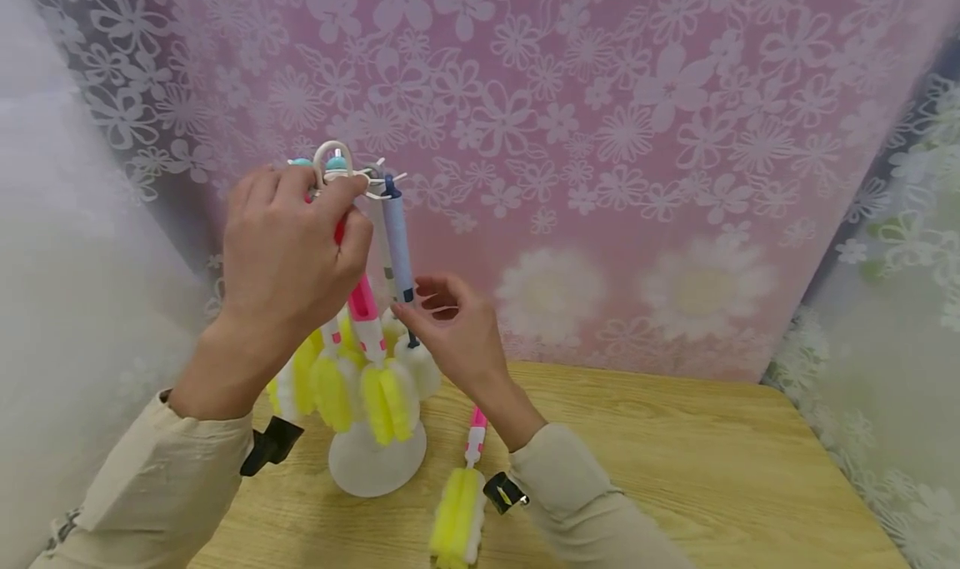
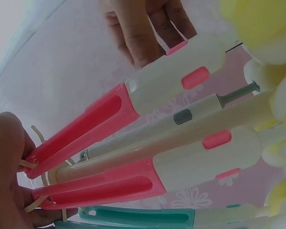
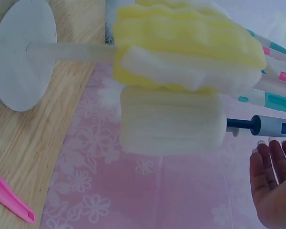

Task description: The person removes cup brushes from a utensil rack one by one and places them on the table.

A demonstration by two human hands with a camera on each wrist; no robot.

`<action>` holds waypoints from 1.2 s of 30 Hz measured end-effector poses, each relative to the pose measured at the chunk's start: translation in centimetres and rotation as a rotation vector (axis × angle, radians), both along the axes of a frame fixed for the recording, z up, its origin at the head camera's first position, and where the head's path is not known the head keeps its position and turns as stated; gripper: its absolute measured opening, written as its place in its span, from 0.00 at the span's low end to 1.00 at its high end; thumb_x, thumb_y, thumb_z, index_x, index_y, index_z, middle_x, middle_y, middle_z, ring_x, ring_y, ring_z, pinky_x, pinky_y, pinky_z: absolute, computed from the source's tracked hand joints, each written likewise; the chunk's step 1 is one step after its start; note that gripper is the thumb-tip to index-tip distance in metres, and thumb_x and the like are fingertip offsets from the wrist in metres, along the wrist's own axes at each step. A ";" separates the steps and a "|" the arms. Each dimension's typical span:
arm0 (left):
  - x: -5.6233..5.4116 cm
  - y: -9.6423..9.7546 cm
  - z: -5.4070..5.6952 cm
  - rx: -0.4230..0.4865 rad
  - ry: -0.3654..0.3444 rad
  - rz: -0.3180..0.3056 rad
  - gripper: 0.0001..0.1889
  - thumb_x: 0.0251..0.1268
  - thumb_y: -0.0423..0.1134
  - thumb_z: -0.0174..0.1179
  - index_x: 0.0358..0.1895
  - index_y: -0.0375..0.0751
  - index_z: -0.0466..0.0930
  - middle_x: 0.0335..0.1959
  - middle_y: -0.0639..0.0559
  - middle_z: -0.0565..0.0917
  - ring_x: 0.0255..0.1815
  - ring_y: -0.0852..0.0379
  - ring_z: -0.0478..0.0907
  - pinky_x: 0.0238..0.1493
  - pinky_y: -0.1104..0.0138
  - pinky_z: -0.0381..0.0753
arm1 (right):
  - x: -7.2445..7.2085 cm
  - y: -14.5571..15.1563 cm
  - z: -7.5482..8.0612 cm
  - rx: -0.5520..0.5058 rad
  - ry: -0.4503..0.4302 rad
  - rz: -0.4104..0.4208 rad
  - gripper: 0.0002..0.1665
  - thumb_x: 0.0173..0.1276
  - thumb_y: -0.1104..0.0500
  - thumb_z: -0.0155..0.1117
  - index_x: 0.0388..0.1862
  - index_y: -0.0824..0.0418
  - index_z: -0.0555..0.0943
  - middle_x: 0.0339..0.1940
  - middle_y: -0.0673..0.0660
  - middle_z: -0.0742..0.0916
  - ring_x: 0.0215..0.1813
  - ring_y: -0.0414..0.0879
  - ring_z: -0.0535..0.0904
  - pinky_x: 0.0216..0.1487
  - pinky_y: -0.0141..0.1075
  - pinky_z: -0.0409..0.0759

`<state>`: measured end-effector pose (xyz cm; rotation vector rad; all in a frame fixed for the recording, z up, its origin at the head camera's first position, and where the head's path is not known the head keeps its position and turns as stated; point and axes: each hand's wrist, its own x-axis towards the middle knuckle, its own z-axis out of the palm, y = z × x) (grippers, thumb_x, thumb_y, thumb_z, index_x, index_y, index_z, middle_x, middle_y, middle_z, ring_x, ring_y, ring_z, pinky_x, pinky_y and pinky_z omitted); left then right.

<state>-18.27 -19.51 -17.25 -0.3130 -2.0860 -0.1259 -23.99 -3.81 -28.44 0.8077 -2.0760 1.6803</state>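
Note:
A white stand [image 1: 377, 462] with hooks around its top carries several hanging sponge brushes. At that top my left hand [image 1: 288, 252] grips the hooked rack, its fingers around the hooks beside a pink brush handle [image 2: 100, 129]. A blue-handled brush [image 1: 397, 240] with a white sponge head [image 3: 174, 119] hangs on the right side. Around the lower end of its handle, my right hand [image 1: 468, 336] is spread, thumb on one side and fingers apart on the other. In the right wrist view those fingers are fairly straight. Whether the thumb touches the handle is unclear.
A pink-handled brush with a yellow and white sponge [image 1: 457, 515] lies on the wooden table [image 1: 675, 452], right of the stand's base. Teal-handled brushes [image 2: 133, 217] hang on the rack too. A pink flowered curtain [image 1: 600, 136] stands behind the table.

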 end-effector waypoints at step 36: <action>-0.2 0.0 0.0 -0.008 0.000 0.007 0.21 0.66 0.42 0.42 0.51 0.39 0.82 0.42 0.33 0.80 0.45 0.35 0.73 0.55 0.47 0.68 | -1.2 2.1 0.2 -0.220 0.108 -0.081 0.15 0.61 0.56 0.69 0.42 0.64 0.81 0.35 0.54 0.85 0.34 0.44 0.82 0.40 0.37 0.82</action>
